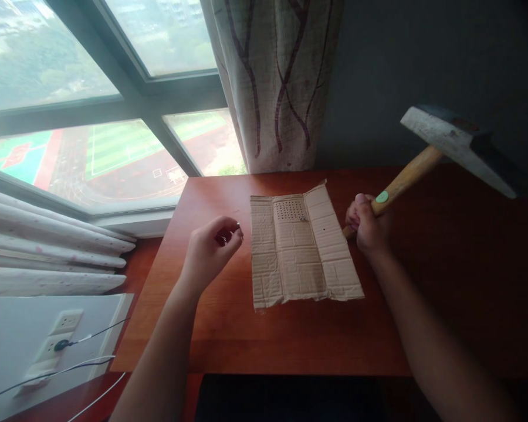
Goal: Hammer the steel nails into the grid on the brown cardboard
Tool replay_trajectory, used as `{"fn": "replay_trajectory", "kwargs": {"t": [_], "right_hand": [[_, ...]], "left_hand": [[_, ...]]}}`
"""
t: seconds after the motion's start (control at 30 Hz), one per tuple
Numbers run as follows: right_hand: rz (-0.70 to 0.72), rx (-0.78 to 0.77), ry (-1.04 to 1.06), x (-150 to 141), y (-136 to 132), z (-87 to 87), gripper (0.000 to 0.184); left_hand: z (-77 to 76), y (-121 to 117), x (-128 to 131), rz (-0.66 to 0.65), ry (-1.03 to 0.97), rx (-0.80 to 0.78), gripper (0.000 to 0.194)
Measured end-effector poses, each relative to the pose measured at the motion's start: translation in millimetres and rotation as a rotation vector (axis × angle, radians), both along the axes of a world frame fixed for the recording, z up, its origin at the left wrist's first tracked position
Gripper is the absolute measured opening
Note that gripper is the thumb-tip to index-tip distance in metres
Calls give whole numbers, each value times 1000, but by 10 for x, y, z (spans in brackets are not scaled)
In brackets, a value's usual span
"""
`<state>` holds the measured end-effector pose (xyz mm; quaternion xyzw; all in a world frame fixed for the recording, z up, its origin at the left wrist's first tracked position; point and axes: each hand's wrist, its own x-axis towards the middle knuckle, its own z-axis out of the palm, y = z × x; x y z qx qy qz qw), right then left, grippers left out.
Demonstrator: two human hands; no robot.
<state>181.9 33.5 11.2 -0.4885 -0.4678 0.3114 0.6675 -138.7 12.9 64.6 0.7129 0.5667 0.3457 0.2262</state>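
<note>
My right hand is closed round the wooden handle of a hammer, whose grey metal head is raised above the table's right side. My left hand hovers over the table with fingers curled, pinching a small dark thing that looks like a nail. Between the hands a flattened piece of cardboard lies on the red-brown wooden table. Its upper middle panel carries a grid of small holes, with a single dark dot to the right.
A patterned curtain hangs behind the table against a dark wall. A large window fills the left. Below it are folded pale curtains and a white surface with wall sockets and cables.
</note>
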Motion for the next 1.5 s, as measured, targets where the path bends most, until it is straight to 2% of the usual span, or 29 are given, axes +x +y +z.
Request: {"fn": "replay_trajectory", "kwargs": {"t": [0.13,0.27,0.37,0.5,0.67,0.97,1.5], "right_hand": [[4,-9,19,1,-5,9,58],[14,2,53,1,0,8,56],[9,3,71,3,8,12,56],[6,-2,78,7,11,23,58],[36,18,101,14,5,19,58],[41,20,109,10,16,1,59],[36,26,106,13,3,23,58]], "left_hand": [[129,75,266,-116,-211,24,6],[216,209,572,-190,-319,33,11],[218,324,782,-224,-360,4,13],[136,420,951,-229,-393,-32,18],[56,407,977,-247,-245,-15,8],[104,390,961,-223,-31,81,8],[81,395,938,-215,26,108,9]]}}
